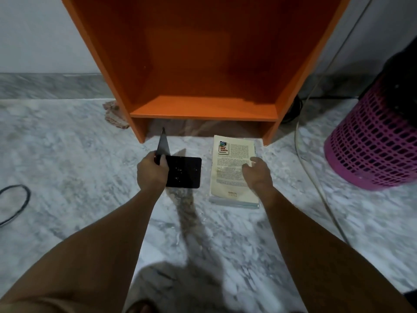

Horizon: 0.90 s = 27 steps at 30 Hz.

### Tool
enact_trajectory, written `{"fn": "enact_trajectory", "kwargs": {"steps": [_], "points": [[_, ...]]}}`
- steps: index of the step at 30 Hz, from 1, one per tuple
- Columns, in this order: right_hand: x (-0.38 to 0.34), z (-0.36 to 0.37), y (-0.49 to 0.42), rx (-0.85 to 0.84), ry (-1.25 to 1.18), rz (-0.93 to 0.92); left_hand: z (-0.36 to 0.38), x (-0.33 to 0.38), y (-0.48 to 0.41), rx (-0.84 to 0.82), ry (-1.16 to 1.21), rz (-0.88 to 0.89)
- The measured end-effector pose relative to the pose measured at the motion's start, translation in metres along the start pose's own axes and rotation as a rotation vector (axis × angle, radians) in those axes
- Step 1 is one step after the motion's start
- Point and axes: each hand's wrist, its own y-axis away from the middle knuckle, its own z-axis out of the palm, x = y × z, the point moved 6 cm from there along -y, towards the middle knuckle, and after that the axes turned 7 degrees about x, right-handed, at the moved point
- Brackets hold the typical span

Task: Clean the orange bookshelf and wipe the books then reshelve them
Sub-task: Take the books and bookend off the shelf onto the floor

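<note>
The book (226, 177) lies flat on the floor (67, 154), back cover up, just before the shelf's (203, 110) front edge and nearer its right foot than its left. Its long axis runs from the person toward the shelf, leaning a little left at the far end. A bluish edge shows under its near end, so there may be a second volume beneath. The right hand (257, 175) is plainly the nearer one. It sits over the book's right long edge about midway along, fingers (248, 164) loosely bent and a little spread, pointing left across the cover, and it grips nothing. Whether the tips touch the paper I cannot tell. The lift turns on this: the open edge lies right under those fingers, so a short curl under it should do. The left hand (152, 172) is busy to the book's left, closed round the corner of a black book (184, 172) whose cover stands up on edge. The shelf's bottom board is bare. A cloth (115, 116) lies by the shelf's left foot — well apart from both hands — and a pink basket (370, 143) stands off to the right.
</note>
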Motion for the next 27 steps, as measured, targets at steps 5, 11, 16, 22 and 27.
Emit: {"fn": "enact_trajectory", "kwargs": {"steps": [5,11,16,22,27], "points": [[-0.085,-0.047,0.007,-0.034,-0.086,-0.258,-0.040,0.093,-0.015,0.049,0.015,0.209],[-0.202,-0.157,0.032,0.134,0.020,-0.697,-0.078,0.230,-0.041,-0.037,0.189,0.330],[-0.261,-0.234,0.054,0.523,0.010,-1.022,-0.074,0.312,-0.044,-0.390,0.514,-0.028],[-0.304,-0.254,0.025,0.596,0.456,-1.040,-0.060,0.367,-0.025,-0.644,0.748,-0.178],[-0.324,-0.246,-0.007,0.413,0.749,-0.963,-0.053,0.376,-0.026,-0.579,0.805,-0.263]]}}
